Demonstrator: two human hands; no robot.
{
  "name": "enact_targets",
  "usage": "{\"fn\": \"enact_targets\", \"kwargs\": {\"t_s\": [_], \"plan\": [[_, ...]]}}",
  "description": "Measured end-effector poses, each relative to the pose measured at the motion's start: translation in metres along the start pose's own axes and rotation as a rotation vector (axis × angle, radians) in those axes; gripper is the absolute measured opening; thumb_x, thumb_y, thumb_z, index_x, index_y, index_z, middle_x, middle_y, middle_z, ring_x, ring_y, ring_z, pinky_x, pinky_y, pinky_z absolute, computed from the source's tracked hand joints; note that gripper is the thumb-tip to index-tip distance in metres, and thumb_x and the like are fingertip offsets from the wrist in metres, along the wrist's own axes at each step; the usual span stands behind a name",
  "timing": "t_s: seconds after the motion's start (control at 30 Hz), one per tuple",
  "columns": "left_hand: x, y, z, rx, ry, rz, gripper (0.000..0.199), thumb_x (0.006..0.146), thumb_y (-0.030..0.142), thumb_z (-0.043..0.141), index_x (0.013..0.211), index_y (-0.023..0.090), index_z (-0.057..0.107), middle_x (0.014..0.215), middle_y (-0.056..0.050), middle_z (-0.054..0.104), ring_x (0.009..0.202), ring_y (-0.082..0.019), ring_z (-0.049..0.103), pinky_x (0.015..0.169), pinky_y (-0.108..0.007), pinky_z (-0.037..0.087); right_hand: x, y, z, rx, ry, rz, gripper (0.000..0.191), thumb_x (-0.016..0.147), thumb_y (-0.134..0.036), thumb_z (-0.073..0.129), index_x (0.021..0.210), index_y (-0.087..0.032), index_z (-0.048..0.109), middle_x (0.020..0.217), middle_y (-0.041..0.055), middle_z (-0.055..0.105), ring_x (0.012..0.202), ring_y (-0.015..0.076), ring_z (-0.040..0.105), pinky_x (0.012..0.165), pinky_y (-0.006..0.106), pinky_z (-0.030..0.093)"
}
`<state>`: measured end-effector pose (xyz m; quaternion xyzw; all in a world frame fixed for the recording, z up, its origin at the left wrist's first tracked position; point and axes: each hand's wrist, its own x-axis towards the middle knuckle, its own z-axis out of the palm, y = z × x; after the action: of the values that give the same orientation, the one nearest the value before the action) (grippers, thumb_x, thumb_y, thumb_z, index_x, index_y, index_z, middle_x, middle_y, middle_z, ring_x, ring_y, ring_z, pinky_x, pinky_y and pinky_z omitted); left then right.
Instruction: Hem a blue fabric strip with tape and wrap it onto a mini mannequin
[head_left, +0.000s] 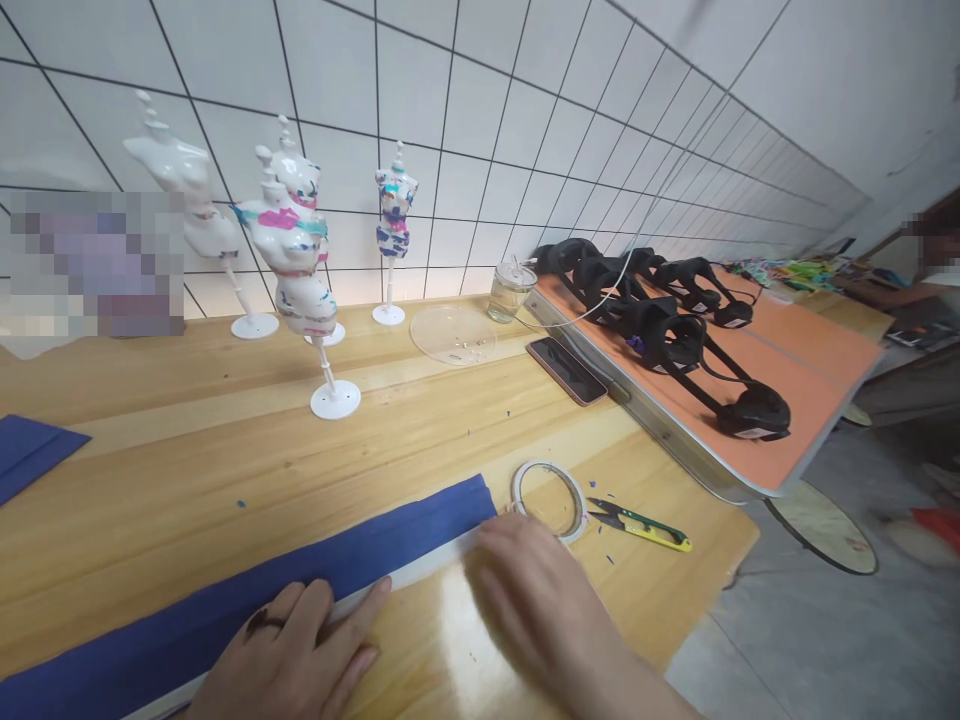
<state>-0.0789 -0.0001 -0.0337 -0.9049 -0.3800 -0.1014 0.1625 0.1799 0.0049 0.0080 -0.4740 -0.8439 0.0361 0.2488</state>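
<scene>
A long strip of blue fabric [375,535] lies slantwise over the wooden table, with a narrow white tape [435,562] along its near edge. My left hand [281,650], wearing a dark ring, rests on the fabric; its index finger is stretched out along the tape and no object is in it. At the right end of the tape is my right hand [536,590], blurred by motion, its fingertips bent downward; whether they pinch the tape cannot be made out. Just beyond it lies a roll of white tape [517,490], and to its right yellow-and-green thread snips [641,525].
Several white dress-form stands [335,400] with coloured patches stand near the tiled wall. A clear round dish [442,335], a glass jar [511,292] and a phone [568,370] lie at the back. Black devices [675,340] fill an orange-topped board [795,390]. Folded blue fabric [34,452] is left.
</scene>
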Motion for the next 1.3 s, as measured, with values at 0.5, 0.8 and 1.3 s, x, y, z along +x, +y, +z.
{"fn": "enact_targets", "kwargs": {"t_s": [0.5, 0.8, 1.3], "plan": [[0.005, 0.007, -0.01, -0.118, -0.146, -0.155, 0.038, 0.086, 0.027, 0.044, 0.123, 0.034, 0.049, 0.075, -0.001, 0.053, 0.072, -0.019, 0.052, 0.059, -0.031, 0.042, -0.02, -0.016, 0.019, -0.342, -0.058, -0.025, 0.043, 0.09, -0.03, 0.043, 0.124, -0.004, 0.05, 0.127, 0.0171, 0.052, 0.118, 0.0293, 0.047, 0.094, 0.044, 0.047], [0.022, 0.012, -0.033, -0.215, -0.397, -0.261, 0.032, 0.087, 0.024, 0.041, 0.115, 0.031, 0.057, 0.08, -0.005, 0.057, 0.076, -0.023, 0.056, 0.061, -0.035, 0.045, -0.003, -0.059, 0.039, -0.175, -0.145, -0.22, 0.039, 0.09, -0.019, 0.039, 0.125, -0.002, 0.048, 0.128, 0.0153, 0.052, 0.119, 0.0283, 0.046, 0.097, 0.042, 0.045], [0.015, 0.013, -0.031, -0.205, -0.326, -0.267, 0.037, 0.085, 0.026, 0.046, 0.122, 0.033, 0.05, 0.084, -0.006, 0.055, 0.081, -0.024, 0.052, 0.064, -0.034, 0.043, -0.018, -0.048, 0.039, -0.297, -0.121, 0.012, 0.045, 0.09, -0.023, 0.04, 0.129, -0.001, 0.042, 0.131, 0.0184, 0.047, 0.124, 0.0284, 0.041, 0.1, 0.048, 0.04]]}}
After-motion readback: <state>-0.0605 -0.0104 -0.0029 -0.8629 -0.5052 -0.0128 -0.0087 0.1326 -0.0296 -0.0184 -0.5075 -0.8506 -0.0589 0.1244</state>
